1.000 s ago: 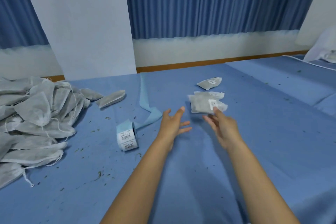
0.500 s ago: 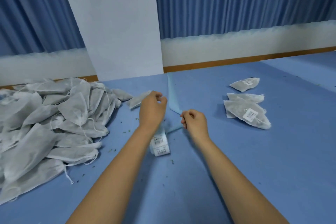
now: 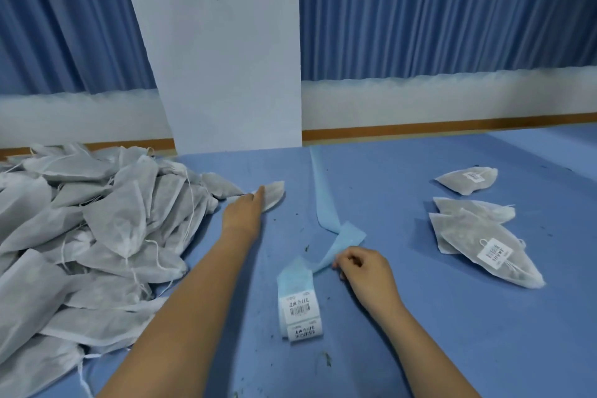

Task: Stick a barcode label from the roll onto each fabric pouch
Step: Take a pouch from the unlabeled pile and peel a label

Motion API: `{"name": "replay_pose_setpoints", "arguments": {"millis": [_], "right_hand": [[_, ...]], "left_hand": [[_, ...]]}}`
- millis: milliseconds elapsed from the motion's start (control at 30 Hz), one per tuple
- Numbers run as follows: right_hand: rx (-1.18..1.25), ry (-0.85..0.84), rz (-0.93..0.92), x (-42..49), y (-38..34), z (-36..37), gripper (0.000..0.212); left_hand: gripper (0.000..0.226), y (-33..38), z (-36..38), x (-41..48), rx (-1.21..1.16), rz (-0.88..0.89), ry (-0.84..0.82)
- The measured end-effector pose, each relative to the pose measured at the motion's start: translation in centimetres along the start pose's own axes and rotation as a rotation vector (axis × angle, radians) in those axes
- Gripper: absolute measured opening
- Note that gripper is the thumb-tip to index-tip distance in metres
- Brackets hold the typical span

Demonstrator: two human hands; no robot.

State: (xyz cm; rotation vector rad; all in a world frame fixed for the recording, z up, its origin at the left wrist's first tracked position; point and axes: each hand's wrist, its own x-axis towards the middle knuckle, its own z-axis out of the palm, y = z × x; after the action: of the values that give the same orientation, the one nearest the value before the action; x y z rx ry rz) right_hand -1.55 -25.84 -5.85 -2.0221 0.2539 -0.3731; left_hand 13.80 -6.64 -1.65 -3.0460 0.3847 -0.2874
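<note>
A loose grey fabric pouch [image 3: 275,196] lies apart from the big pile of unlabelled pouches [image 3: 97,229] on the left. My left hand [image 3: 244,212] stretches out to it, and its straight fingers touch the pouch's near end. The label roll [image 3: 300,310] lies in front of me with barcode labels facing up. Its blue backing strip [image 3: 323,197] trails away toward the wall. My right hand [image 3: 361,270] has its fingers curled and pinches the strip's edge just beside the roll. Three labelled pouches [image 3: 484,252] lie on the right.
The blue cloth table [image 3: 420,349] carries small dark crumbs. A white pillar [image 3: 226,74] stands at the table's far edge, with blue curtains behind it. The farthest labelled pouch [image 3: 468,179] lies at the back right.
My left hand left the roll and reached forward and left to the loose pouch. My right hand stayed at the backing strip. One second ago both hands were by the labelled pouches.
</note>
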Motion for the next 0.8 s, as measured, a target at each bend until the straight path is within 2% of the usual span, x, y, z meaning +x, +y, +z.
{"name": "replay_pose_setpoints", "arguments": {"millis": [100, 200, 267, 367, 400, 467, 533, 567, 667, 733, 800], "right_hand": [[-0.011, -0.006, -0.001, 0.0, -0.1, 0.1, 0.024], [-0.03, -0.019, 0.005, 0.0, -0.2, 0.0, 0.025], [-0.027, -0.019, 0.004, 0.0, -0.2, -0.1, 0.026], [-0.04, -0.022, 0.013, -0.2, -0.3, -0.1, 0.027], [-0.047, -0.02, 0.01, -0.3, -0.3, -0.1, 0.025], [-0.042, 0.007, -0.035, -0.6, -0.9, -0.3, 0.021], [0.008, 0.033, -0.175, -1.3, -2.2, -0.9, 0.017], [0.056, 0.016, -0.282, -1.8, -3.0, -1.2, 0.017], [0.191, -0.155, -0.555, -4.1, -5.4, -1.8, 0.043], [0.211, -0.274, -0.62, -5.6, -6.4, -1.4, 0.057], [0.207, -0.34, -0.642, -6.7, -6.9, -0.7, 0.063]], "left_hand": [[0.052, 0.7, -0.1, 0.3, 0.02, -0.048, 0.014], [0.039, 1.1, -0.8, -0.2, 0.047, -0.068, -0.07], [0.041, 1.0, -1.4, -1.4, 0.081, -0.075, -0.118], [0.055, 0.8, -1.8, -4.2, 0.074, -0.075, -0.191], [0.05, 0.7, -2.1, -5.4, 0.049, -0.073, -0.152], [0.027, 0.3, -2.8, -8.1, -0.132, -0.082, 0.072], [0.014, 0.2, -3.6, -11.5, -0.526, -0.075, 0.325], [0.012, 0.3, -4.0, -13.3, -0.715, -0.041, 0.387], [0.026, 1.2, -4.9, -17.6, -0.981, 0.171, 0.472], [0.03, 1.6, -5.0, -18.8, -0.998, 0.249, 0.453], [0.03, 1.9, -5.0, -19.1, -0.958, 0.283, 0.401]]}}
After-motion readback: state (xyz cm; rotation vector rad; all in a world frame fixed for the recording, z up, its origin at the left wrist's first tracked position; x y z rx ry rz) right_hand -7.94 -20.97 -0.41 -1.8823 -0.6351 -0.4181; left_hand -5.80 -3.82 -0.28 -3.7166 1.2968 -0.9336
